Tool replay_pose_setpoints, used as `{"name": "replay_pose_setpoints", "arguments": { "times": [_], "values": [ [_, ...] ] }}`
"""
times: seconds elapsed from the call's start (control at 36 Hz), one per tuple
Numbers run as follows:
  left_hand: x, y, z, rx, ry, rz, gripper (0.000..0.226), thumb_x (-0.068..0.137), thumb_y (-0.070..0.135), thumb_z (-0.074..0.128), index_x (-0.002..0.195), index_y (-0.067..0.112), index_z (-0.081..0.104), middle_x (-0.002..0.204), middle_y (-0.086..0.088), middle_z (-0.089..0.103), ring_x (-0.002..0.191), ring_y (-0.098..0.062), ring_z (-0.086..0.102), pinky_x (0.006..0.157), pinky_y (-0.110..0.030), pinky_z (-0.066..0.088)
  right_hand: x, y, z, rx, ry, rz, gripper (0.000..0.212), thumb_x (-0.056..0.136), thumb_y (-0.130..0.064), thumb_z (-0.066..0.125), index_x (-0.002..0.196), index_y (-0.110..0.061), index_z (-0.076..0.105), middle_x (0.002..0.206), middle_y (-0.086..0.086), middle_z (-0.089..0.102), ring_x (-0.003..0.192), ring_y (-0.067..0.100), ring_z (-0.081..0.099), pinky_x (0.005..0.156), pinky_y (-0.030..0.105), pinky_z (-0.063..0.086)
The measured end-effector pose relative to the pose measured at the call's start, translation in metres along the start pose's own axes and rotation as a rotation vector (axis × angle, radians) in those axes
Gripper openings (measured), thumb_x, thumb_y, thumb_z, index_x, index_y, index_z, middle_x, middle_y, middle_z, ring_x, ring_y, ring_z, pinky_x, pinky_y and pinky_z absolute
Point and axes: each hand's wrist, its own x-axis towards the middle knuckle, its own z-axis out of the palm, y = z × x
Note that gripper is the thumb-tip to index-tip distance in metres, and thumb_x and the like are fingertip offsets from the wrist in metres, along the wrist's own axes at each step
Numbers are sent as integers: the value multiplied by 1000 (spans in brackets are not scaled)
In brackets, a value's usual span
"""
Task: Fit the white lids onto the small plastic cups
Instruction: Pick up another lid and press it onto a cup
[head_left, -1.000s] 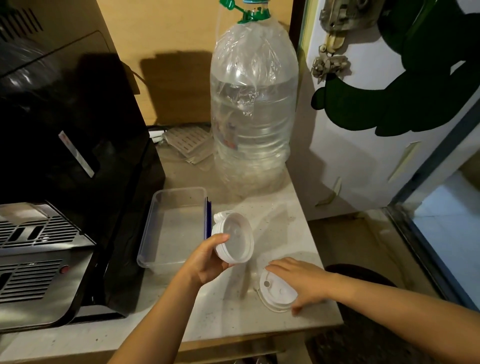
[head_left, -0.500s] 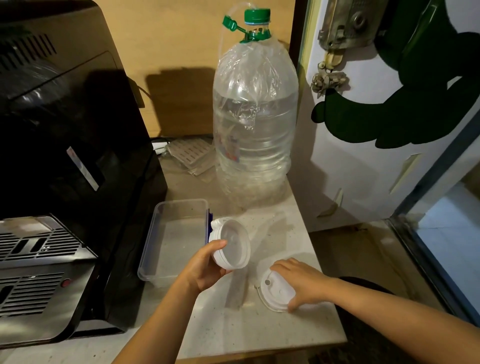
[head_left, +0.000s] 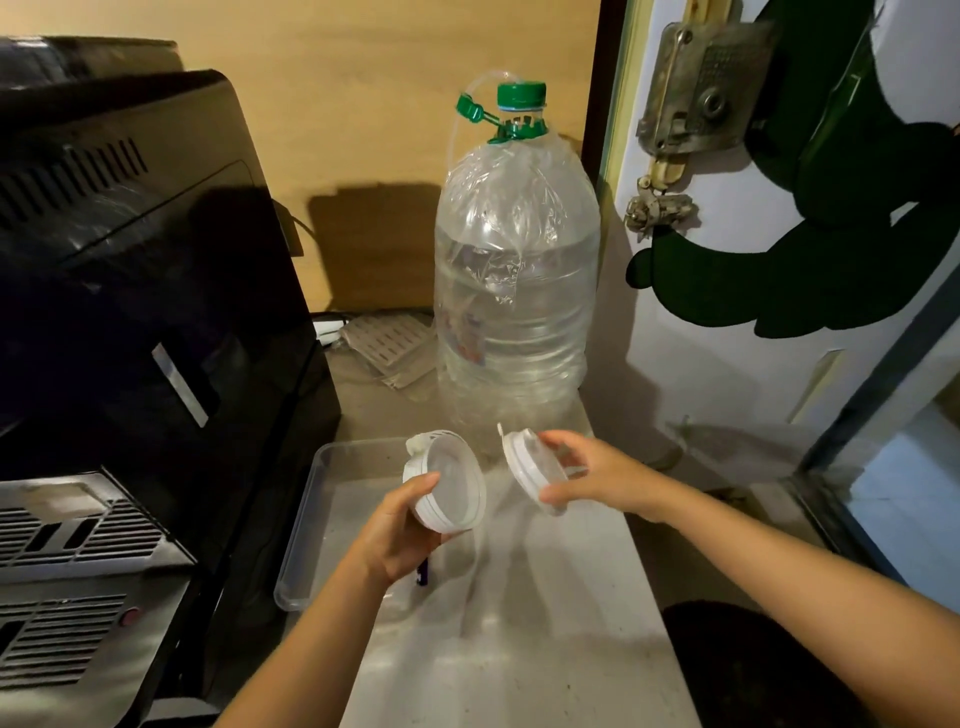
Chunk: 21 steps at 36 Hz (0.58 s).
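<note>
My left hand holds a small plastic cup above the counter, tilted so its wide mouth faces right and toward me; a white lid appears fitted around its rim. My right hand grips a white lid by its edges, held on its side in the air just right of the cup. A small gap separates the lid from the cup.
A clear rectangular plastic tray lies on the pale counter under my left hand. A large water bottle with a green cap stands behind. A black machine fills the left. A white door bounds the right.
My right hand has lifted the white lid off the counter and brought it up beside the cup. My left hand has kept the cup raised.
</note>
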Motion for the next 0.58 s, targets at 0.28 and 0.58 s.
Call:
{"name": "replay_pose_setpoints", "arguments": {
  "times": [0.28, 0.58],
  "values": [
    [19, 22, 15, -186, -15, 44, 108, 20, 28, 92, 120, 14, 51, 112, -15, 57, 101, -32, 56, 68, -42, 59, 4, -63, -8, 906, -257, -76, 36, 77, -39, 55, 110, -25, 60, 107, 6, 62, 97, 22, 58, 73, 33, 57],
    [34, 37, 27, -207, -167, 157, 71, 27, 32, 92, 94, 18, 72, 95, -12, 74, 95, -30, 63, 80, -46, 52, 36, -74, 3, 1033, -478, -2, 77, 55, -57, 77, 118, -16, 64, 119, 18, 64, 102, 39, 64, 80, 50, 54]
  ]
}}
